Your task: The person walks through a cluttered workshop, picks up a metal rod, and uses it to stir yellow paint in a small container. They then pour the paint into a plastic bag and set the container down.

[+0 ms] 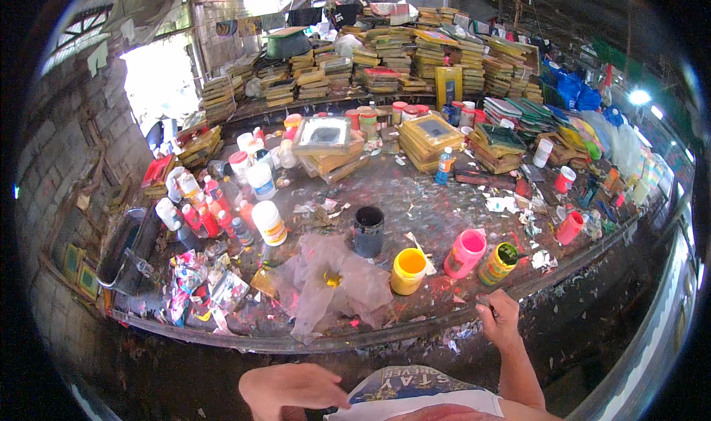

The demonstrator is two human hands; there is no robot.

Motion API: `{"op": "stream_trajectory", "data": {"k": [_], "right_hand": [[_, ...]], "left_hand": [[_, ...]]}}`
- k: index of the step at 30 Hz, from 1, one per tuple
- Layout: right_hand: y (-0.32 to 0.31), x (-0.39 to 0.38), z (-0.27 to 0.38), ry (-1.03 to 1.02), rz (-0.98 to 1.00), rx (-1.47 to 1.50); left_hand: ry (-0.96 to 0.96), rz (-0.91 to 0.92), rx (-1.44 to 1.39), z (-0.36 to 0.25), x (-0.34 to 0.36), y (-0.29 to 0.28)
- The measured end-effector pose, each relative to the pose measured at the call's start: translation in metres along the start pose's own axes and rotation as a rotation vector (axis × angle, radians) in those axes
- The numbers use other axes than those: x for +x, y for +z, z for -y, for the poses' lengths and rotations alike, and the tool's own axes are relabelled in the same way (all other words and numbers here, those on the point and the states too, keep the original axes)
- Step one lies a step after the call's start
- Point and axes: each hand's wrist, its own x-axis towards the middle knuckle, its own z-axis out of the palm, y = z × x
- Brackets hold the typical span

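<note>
My left hand (294, 390) is held in front of my body, below the table's edge, its fingers stretched toward the right and a little blurred. At the table's near edge my right hand (501, 316) is raised with curled fingers; what they hold, if anything, is hidden. Just beyond it stands a tub of dark green paint (495, 271). To its left are a pink paint tub (461, 258) and a yellow paint tub (406, 279), all uncapped. A crumpled sheer cloth (311, 280) with a yellow smear lies left of these, and a black container (368, 237) stands behind.
White tubs (269, 224) and red bottles (215, 193) crowd the table's left side. Stacked wooden frames (429, 141) stand farther back, with taller piles (385, 51) behind. Scraps (222, 291) litter the near left. A pinkish-red tub (569, 229) stands at the right.
</note>
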Motion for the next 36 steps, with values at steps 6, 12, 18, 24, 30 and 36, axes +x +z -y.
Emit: {"op": "stream_trajectory", "data": {"k": [6,12,18,24,30,36], "right_hand": [[-0.018,-0.004,-0.021,0.01,-0.055,-0.066],[-0.046,-0.016,-0.037,0.097,-0.095,-0.161],[-0.073,-0.028,-0.058,0.095,-0.245,-0.268],[-0.096,-0.022,-0.063,0.234,-0.548,0.071],[-0.119,0.003,-0.059,0.133,-0.764,0.376],[-0.125,0.032,-0.032,0.069,-0.917,0.588]], "left_hand": [[0.23,-0.179,-0.033,0.031,-0.005,0.018],[0.011,-0.205,0.052,0.043,0.017,0.023],[-0.194,-0.639,-0.221,0.091,0.041,0.051],[-0.481,-1.01,-0.046,0.179,0.056,0.117],[-0.644,-1.031,0.103,0.24,0.069,0.153],[-0.68,-0.921,0.053,0.304,0.084,0.178]]}}
